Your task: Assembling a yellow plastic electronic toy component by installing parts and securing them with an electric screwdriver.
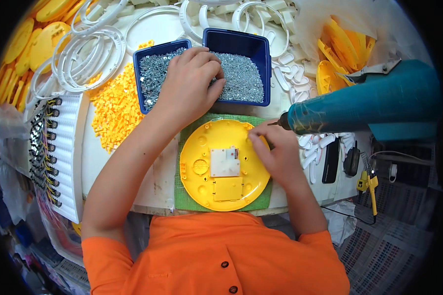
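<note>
The left hand is reaching into the blue tray of small metal screws, its grip curled down into the pile — whether a screw is already pinched between the fingers cannot be told. Just below that hand, on a green mat on the worktop, lies the round yellow housing with a white board at its centre. The right hand rests on the housing's right rim, fingers together and pressing it flat, with the teal electric screwdriver hanging just above it. To do this well, pick a single screw by its head — not a pinch of several — and keep the housing pinned so its holes stay put.
</note>
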Demonstrator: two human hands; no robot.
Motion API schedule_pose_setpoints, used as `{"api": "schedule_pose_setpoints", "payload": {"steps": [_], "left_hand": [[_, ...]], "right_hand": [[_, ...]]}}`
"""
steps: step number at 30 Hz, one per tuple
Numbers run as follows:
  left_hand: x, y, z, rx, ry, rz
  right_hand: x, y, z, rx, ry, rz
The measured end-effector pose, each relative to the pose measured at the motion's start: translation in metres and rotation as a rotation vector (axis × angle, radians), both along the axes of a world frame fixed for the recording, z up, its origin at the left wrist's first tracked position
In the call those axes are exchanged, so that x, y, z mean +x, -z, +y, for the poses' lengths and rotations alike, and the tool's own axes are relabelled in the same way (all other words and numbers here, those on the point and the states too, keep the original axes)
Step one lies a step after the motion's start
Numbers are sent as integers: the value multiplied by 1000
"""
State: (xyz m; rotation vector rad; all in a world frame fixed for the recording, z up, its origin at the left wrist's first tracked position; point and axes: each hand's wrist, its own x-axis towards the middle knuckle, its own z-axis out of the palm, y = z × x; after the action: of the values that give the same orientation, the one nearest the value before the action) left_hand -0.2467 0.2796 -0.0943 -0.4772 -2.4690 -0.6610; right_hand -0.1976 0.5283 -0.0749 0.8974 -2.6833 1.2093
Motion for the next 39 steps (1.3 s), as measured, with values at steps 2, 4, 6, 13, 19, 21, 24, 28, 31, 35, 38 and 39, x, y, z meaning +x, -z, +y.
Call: {"api": "schedule_pose_setpoints", "payload": {"steps": [2,4,6,13,19,21,24,28,31,35,38,39], "left_hand": [[0,0,-3,40,6,-29],[2,1,-4,81,26,-38],[8,-4,-3,159,30,-95],[79,-20,-3,266,98,-330],[112,-8,2,172,117,-353],[112,-7,1,155,136,-348],[112,-11,4,148,146,-306],[111,-13,4,92,150,-287],[108,-13,0,-16,182,-230],[98,-15,-14,-59,367,-210],[76,-27,-20,-26,368,-204],[65,-28,-20,-6,318,-188]], "right_hand": [[11,0,-4,23,-55,-38],[18,-2,-12,59,-125,1],[19,1,-14,76,-108,14],[1,-11,-13,186,-205,89],[-75,-14,-20,136,-127,216],[-92,-11,-31,217,-96,339],[-107,-5,-42,321,-157,417],[-116,-2,-46,350,-193,359],[-117,1,-42,261,-183,347],[-118,4,-34,201,-146,399],[-104,-6,-27,45,-149,292],[-94,-8,-25,48,-159,289]]}}
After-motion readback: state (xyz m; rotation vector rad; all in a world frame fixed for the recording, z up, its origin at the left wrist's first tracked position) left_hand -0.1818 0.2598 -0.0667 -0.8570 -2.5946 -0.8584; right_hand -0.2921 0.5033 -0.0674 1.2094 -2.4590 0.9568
